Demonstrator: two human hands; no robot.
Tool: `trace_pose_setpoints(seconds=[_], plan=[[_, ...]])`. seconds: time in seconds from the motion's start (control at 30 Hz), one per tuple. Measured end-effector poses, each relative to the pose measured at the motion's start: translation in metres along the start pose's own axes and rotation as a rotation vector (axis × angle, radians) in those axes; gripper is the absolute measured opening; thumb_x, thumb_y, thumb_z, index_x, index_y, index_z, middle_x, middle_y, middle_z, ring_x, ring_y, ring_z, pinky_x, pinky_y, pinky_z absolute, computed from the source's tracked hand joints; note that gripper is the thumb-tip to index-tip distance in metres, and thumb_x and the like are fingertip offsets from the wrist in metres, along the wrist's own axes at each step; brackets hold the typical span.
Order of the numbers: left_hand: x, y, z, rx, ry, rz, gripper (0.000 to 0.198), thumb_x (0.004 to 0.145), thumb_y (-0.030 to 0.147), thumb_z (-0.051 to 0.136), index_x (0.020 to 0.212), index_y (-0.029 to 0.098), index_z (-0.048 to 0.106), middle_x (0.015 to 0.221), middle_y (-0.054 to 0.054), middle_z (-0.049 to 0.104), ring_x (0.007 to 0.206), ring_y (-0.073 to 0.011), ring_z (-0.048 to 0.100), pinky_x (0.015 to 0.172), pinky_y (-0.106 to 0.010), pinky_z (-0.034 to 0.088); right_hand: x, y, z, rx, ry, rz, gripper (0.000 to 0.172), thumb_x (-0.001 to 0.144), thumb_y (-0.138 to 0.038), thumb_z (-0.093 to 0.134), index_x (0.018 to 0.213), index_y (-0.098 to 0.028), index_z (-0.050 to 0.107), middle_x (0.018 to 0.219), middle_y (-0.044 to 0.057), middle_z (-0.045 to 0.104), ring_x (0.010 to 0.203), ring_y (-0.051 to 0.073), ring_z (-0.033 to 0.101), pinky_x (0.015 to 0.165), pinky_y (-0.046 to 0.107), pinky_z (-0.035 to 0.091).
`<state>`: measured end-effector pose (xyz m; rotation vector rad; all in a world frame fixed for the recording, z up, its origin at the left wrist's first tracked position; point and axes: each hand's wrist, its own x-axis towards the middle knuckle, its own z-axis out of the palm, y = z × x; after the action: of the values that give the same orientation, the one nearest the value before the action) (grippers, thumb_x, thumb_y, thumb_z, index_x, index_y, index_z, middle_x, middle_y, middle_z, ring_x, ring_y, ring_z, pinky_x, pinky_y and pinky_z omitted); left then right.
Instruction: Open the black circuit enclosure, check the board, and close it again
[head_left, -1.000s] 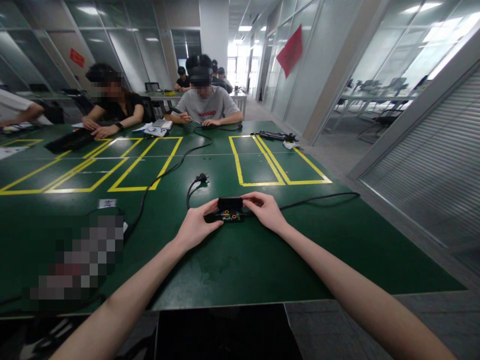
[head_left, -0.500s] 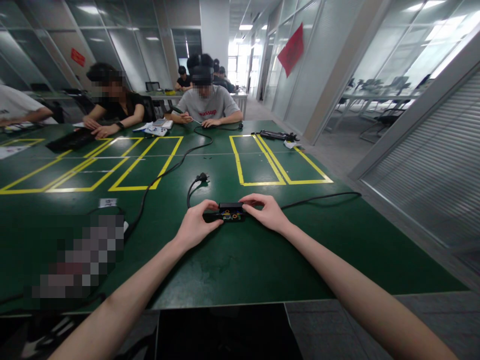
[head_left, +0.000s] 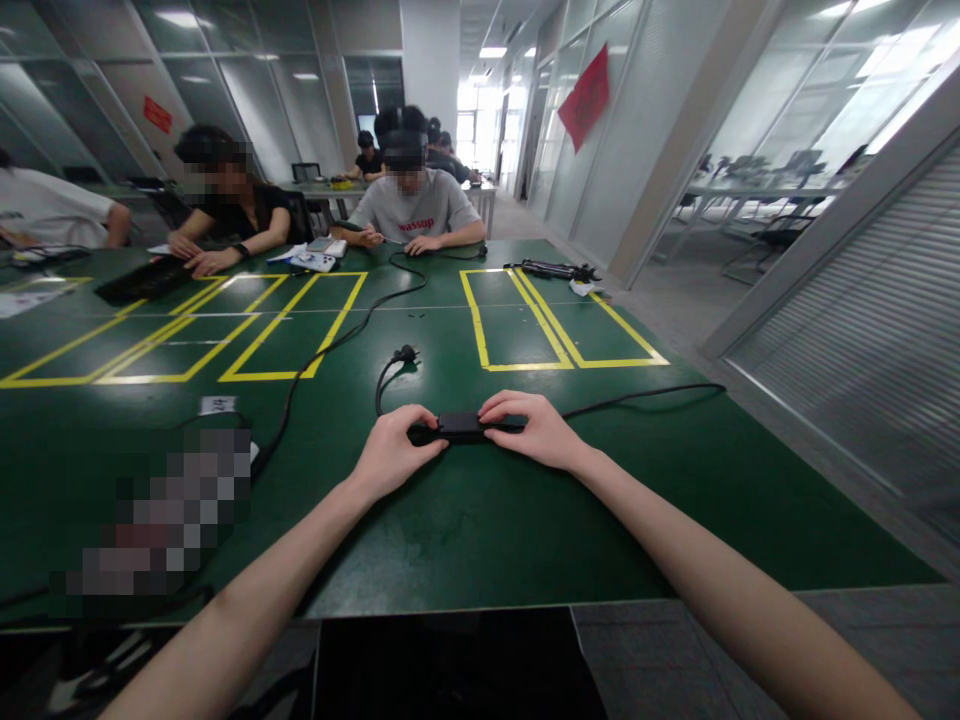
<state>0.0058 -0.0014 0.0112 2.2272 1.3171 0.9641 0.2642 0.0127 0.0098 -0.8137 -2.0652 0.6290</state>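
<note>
A black power adapter (head_left: 461,427) lies low over the green table, its cover lying over the circuit board so that no board shows. My left hand (head_left: 394,447) grips its left end between thumb and fingers. At the right end, my right hand (head_left: 531,425) pinches the cover and the casing. One black cable (head_left: 645,399) runs off to the right from behind my right hand. Another cord with a black plug (head_left: 406,354) curls up beyond my left hand. Whether the cover sits fully flush cannot be made out.
Yellow tape outlines (head_left: 517,366) mark the green table (head_left: 465,540). A blurred-out object (head_left: 165,520) lies at left beside a long cable (head_left: 326,350). A black folded tripod-like item (head_left: 555,270) rests at the far right. Two co-workers sit across, one holding a tool (head_left: 390,239).
The adapter's cover, tilted up behind the casing before, has come down over the circuit board. My right hand has shifted slightly with it; my left hand keeps its hold.
</note>
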Motion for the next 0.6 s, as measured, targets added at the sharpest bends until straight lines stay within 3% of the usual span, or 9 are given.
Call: trace_pose_setpoints(seconds=[0.43,0.5,0.6], plan=[[-0.0020,-0.0042,0.0031,-0.033,-0.015,0.015,0.028,0.076,0.018,0.078,0.102,0.022,0.069,0.099,-0.002,0.077,0.095,-0.0226,0.074,0.091,-0.036,0.058,-0.0019,0.0009,-0.0055,-0.045,-0.074,-0.002,0.006,0.087,-0.022,0.071,0.090,-0.021,0.077,0.104,0.007,0.074,0.096,0.021,0.072,0.089,0.036,0.058],[-0.0019,-0.0051,0.0042,-0.038,-0.020,0.019,0.029,0.077,0.017,0.078,0.104,0.022,0.069,0.100,-0.003,0.077,0.095,-0.0230,0.074,0.091,-0.038,0.059,-0.0034,0.0021,-0.0041,-0.072,-0.101,0.009,0.015,0.085,-0.023,0.073,0.099,-0.021,0.076,0.112,0.008,0.071,0.100,0.022,0.070,0.091,0.038,0.057],[-0.0013,-0.0063,0.0054,-0.049,-0.025,0.024,0.029,0.078,0.017,0.077,0.105,0.022,0.069,0.102,-0.003,0.077,0.096,-0.0230,0.074,0.093,-0.039,0.059,-0.0048,0.0040,0.0009,-0.143,-0.144,0.006,0.040,0.082,-0.023,0.076,0.121,-0.021,0.070,0.123,0.011,0.066,0.110,0.025,0.067,0.097,0.043,0.056]])
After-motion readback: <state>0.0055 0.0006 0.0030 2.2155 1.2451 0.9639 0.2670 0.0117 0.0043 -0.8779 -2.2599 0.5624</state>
